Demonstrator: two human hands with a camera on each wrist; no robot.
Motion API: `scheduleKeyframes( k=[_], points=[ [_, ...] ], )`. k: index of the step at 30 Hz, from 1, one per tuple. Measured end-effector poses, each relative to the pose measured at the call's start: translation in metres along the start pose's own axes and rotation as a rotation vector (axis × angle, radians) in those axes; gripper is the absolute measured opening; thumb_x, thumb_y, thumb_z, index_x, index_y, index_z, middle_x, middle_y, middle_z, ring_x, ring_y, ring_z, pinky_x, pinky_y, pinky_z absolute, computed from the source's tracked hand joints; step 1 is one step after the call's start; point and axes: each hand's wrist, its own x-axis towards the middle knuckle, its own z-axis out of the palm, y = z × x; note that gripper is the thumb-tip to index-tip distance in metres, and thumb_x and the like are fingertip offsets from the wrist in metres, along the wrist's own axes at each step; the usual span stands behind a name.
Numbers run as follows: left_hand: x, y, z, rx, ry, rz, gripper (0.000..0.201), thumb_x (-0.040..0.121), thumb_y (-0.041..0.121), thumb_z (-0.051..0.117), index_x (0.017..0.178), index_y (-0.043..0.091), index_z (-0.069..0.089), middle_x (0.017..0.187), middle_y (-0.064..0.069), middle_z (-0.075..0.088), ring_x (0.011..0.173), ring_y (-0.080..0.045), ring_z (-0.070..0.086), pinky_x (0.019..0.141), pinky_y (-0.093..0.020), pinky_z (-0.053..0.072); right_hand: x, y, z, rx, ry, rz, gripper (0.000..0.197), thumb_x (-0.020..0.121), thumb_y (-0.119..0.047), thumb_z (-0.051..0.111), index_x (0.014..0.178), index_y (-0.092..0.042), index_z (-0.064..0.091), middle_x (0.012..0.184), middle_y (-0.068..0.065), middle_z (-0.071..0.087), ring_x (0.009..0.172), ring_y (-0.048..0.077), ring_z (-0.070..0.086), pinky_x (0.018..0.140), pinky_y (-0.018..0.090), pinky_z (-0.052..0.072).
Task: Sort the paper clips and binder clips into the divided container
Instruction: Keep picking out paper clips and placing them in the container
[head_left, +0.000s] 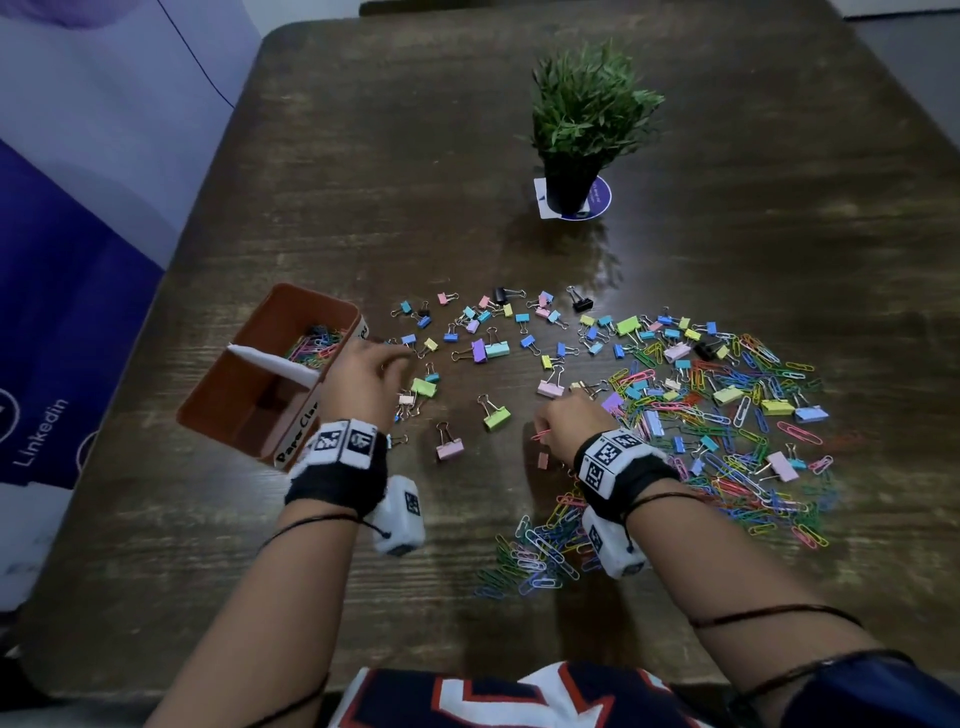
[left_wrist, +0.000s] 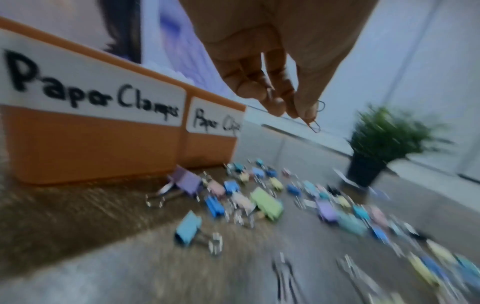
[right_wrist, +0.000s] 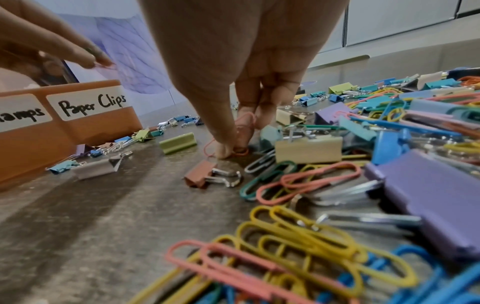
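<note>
The sorting was at an early stage. In the head view the orange divided container (head_left: 270, 374) sat at left centre, its far compartment holding a small heap of coloured paper clips (head_left: 317, 340) and its near compartment looking bare, as far as that angle showed. Left to do was nearly everything: a loose spread of binder clips (head_left: 488, 332) across the middle of the table (head_left: 519, 130) and a dense mixed pile (head_left: 727, 410) of both kinds at right, with a further patch of paper clips low in the frame, by the right wrist.

The left hand (head_left: 363, 374) hung beside the container with its fingers drawn together. The blurred left wrist view showed thin wire loops (left_wrist: 315, 125) pinched at the fingertips, probably paper clips, though I could not say how many. The right hand (head_left: 563, 423) was down at the pile's edge, fingertips closed on a pink paper clip (right_wrist: 244, 127) against the table.

Only the wrist views showed the container's labels, "Paper Clamps" (left_wrist: 91, 94) and "Paper Clips" (right_wrist: 91, 103); only the head view showed what lay inside it. A potted plant (head_left: 582, 124) stood in the upper part of that frame.
</note>
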Motion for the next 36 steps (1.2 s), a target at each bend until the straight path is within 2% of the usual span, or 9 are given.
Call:
scheduleKeyframes(
  k=[4, 11, 15, 17, 20, 23, 30, 33, 36],
  points=[
    [0.023, -0.024, -0.031, 0.043, 0.239, -0.185, 0.020, 0.094, 0.025, 0.058, 0.107, 0.027, 0.072, 0.111, -0.004, 0.060, 0.100, -0.024, 0.059, 0.080, -0.035, 0.046, 0.001, -0.002, 0.000, 0.043, -0.026, 0.036, 0.012, 0.087, -0.016, 0.057, 0.083, -0.028, 0.058, 0.109, 0.008, 0.048, 0.098, 0.027, 0.055, 0.083, 0.036, 0.050],
    [0.048, -0.037, -0.033, 0.162, 0.103, -0.269, 0.029, 0.094, 0.025, 0.058, 0.122, 0.023, 0.065, 0.123, -0.008, 0.059, 0.112, -0.029, 0.056, 0.084, -0.042, 0.047, 0.005, -0.004, -0.006, -0.015, -0.077, 0.033, 0.013, 0.090, -0.015, 0.055, 0.092, -0.025, 0.063, 0.111, 0.009, 0.048, 0.099, 0.025, 0.056, 0.081, 0.033, 0.048],
    [0.037, -0.043, -0.040, 0.170, 0.182, -0.204, 0.036, 0.093, 0.030, 0.059, 0.128, 0.021, 0.059, 0.129, -0.010, 0.053, 0.119, -0.032, 0.047, 0.096, -0.047, 0.041, 0.004, -0.006, -0.007, -0.009, -0.073, 0.041, 0.011, 0.090, -0.017, 0.054, 0.087, -0.023, 0.062, 0.110, 0.009, 0.052, 0.096, 0.025, 0.058, 0.082, 0.035, 0.053],
    [0.030, -0.051, -0.048, 0.199, 0.230, -0.207, 0.038, 0.093, 0.034, 0.057, 0.130, 0.022, 0.056, 0.132, -0.010, 0.050, 0.122, -0.032, 0.042, 0.100, -0.048, 0.035, 0.006, -0.009, -0.008, 0.023, -0.057, 0.038, 0.011, 0.091, -0.018, 0.053, 0.087, -0.019, 0.063, 0.103, 0.007, 0.060, 0.093, 0.025, 0.060, 0.081, 0.037, 0.053],
    [0.024, -0.075, -0.058, 0.238, 0.246, -0.235, 0.041, 0.094, 0.036, 0.053, 0.133, 0.021, 0.052, 0.138, -0.008, 0.045, 0.128, -0.032, 0.037, 0.105, -0.051, 0.029, 0.009, -0.020, -0.018, 0.232, -0.006, 0.016, 0.014, 0.091, -0.021, 0.058, 0.078, -0.023, 0.057, 0.083, -0.004, 0.061, 0.083, 0.014, 0.059, 0.070, 0.025, 0.046],
    [0.023, -0.098, -0.063, 0.262, 0.221, -0.227, 0.045, 0.096, 0.039, 0.047, 0.137, 0.019, 0.047, 0.145, -0.007, 0.040, 0.133, -0.032, 0.033, 0.109, -0.053, 0.024, 0.012, -0.050, -0.038, 0.508, 0.106, -0.079, 0.013, 0.090, -0.020, 0.062, 0.079, -0.020, 0.057, 0.076, -0.010, 0.059, 0.076, 0.007, 0.058, 0.064, 0.017, 0.044],
    [0.019, -0.131, -0.048, 0.330, 0.094, -0.175, 0.061, 0.100, 0.050, 0.029, 0.152, 0.019, 0.023, 0.159, -0.004, 0.019, 0.146, -0.026, 0.018, 0.118, -0.047, 0.011, 0.038, -0.153, -0.063, 0.999, 0.198, -0.213, 0.021, 0.086, -0.005, 0.066, 0.072, -0.017, 0.057, 0.068, 0.000, 0.063, 0.061, 0.010, 0.064, 0.058, 0.023, 0.054],
    [0.017, -0.132, -0.045, 0.340, 0.114, -0.149, 0.063, 0.100, 0.051, 0.028, 0.153, 0.018, 0.019, 0.160, -0.004, 0.018, 0.146, -0.025, 0.017, 0.118, -0.046, 0.010, 0.054, -0.188, -0.063, 0.967, 0.245, -0.210, 0.023, 0.085, -0.007, 0.068, 0.070, -0.022, 0.059, 0.073, 0.003, 0.068, 0.071, 0.019, 0.068, 0.069, 0.034, 0.059],
    [0.017, -0.131, -0.043, 0.338, 0.124, -0.136, 0.063, 0.100, 0.050, 0.028, 0.153, 0.018, 0.018, 0.160, -0.004, 0.017, 0.146, -0.025, 0.017, 0.118, -0.046, 0.010, 0.066, -0.213, -0.060, 0.782, 0.325, -0.229, 0.016, 0.084, -0.013, 0.069, 0.073, -0.024, 0.064, 0.080, -0.004, 0.069, 0.078, 0.016, 0.065, 0.078, 0.039, 0.056]
  ],
)
